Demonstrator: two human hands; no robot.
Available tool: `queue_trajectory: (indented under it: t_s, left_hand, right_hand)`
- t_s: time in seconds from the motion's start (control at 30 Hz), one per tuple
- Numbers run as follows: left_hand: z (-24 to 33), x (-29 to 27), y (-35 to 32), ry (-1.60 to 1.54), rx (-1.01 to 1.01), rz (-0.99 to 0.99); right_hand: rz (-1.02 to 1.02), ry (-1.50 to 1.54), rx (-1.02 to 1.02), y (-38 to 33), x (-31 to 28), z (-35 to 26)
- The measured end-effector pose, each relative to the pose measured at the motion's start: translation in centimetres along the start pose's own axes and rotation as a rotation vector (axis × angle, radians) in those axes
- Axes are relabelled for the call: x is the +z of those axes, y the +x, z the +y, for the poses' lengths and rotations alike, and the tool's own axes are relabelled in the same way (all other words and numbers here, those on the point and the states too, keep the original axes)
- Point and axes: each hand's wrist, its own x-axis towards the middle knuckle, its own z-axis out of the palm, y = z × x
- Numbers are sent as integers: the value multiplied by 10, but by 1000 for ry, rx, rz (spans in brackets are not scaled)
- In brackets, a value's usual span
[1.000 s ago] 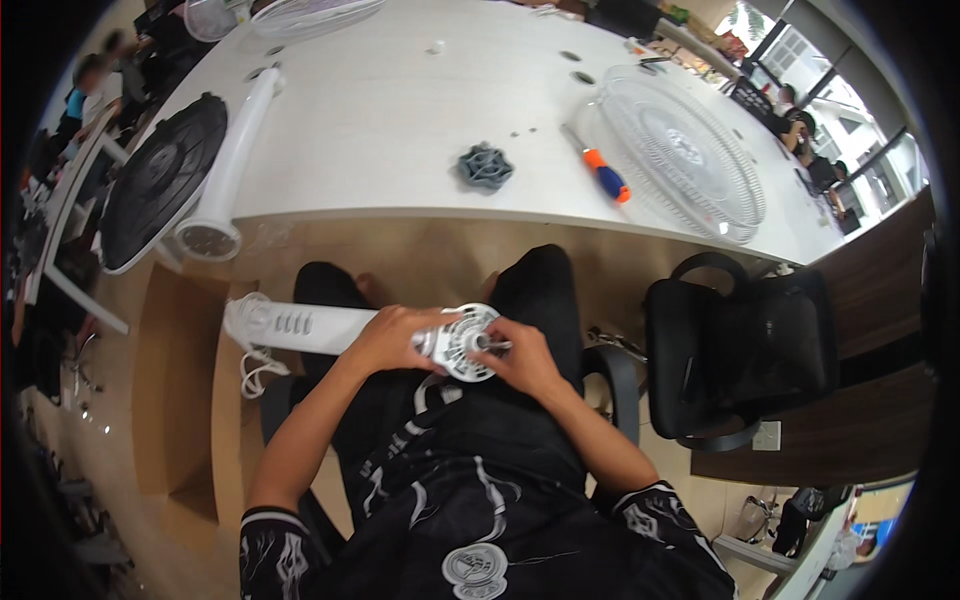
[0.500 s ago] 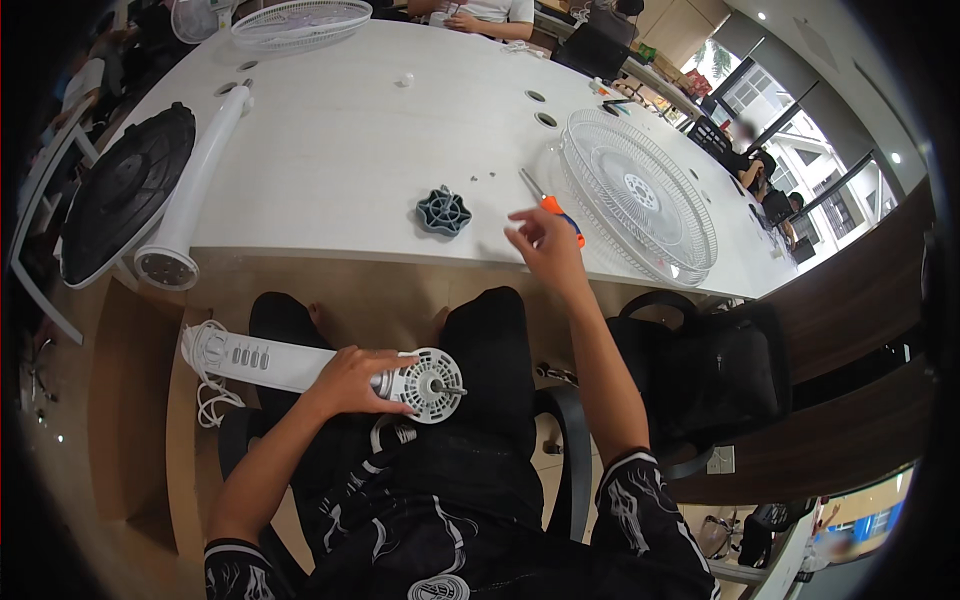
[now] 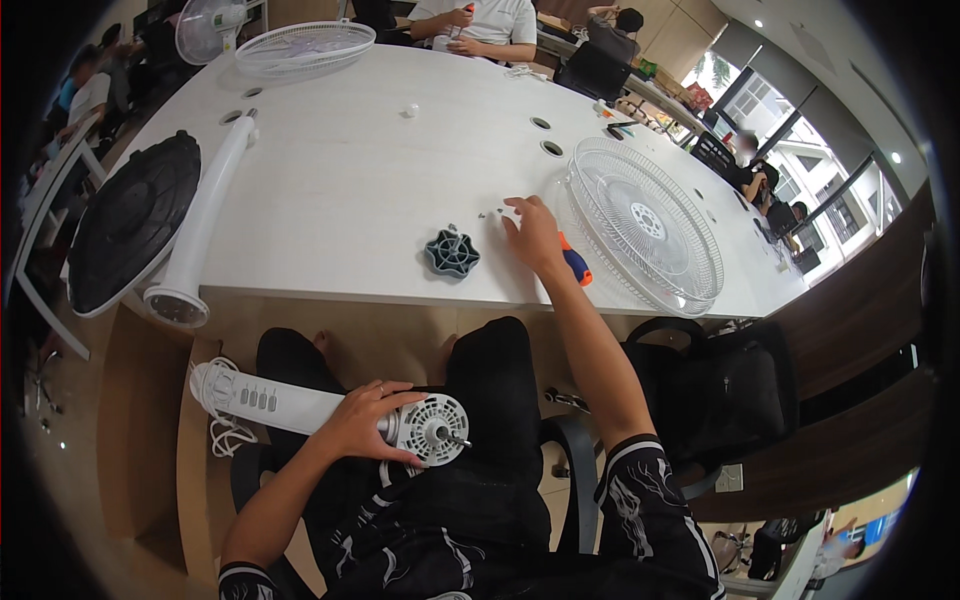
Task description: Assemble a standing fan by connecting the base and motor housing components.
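My left hand [image 3: 372, 422] is wrapped round the neck of a white fan motor unit [image 3: 432, 430], which lies across my lap with its metal shaft pointing right. Its long control stem [image 3: 280, 397] has a row of grey buttons and stretches left. Over the table, my right hand [image 3: 533, 235] reaches out with thumb and forefinger apart, close to tiny metal pieces [image 3: 482, 215]. Beneath and beside it lies a screwdriver [image 3: 576, 262] with an orange and blue handle, its shaft mostly hidden by the hand. A dark grey star-shaped plastic part [image 3: 452, 254] sits left of that hand.
A clear fan guard [image 3: 648, 225] lies at the table's right. On the left are a white tube [image 3: 205, 225] and a round black base [image 3: 135, 222]. Another fan guard [image 3: 305, 48] is at the back, near a seated person [image 3: 485, 25]. A black chair [image 3: 710, 385] stands right of me.
My right hand has moved up and left from beside the screwdriver toward the tiny metal pieces. My left hand keeps its hold on the motor unit. The whole view has shifted slightly.
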Motion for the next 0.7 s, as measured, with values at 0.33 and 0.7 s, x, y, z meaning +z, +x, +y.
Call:
queue_trajectory:
  t_s: [0.33,0.7]
  left_hand:
    - [-5,-16,5,-12,52,119]
    - [36,-8,34,-689,-198,628]
  right_hand:
    - [-64,-59,105,9,15,3]
    - [160,604,-124,-113,-83,-138]
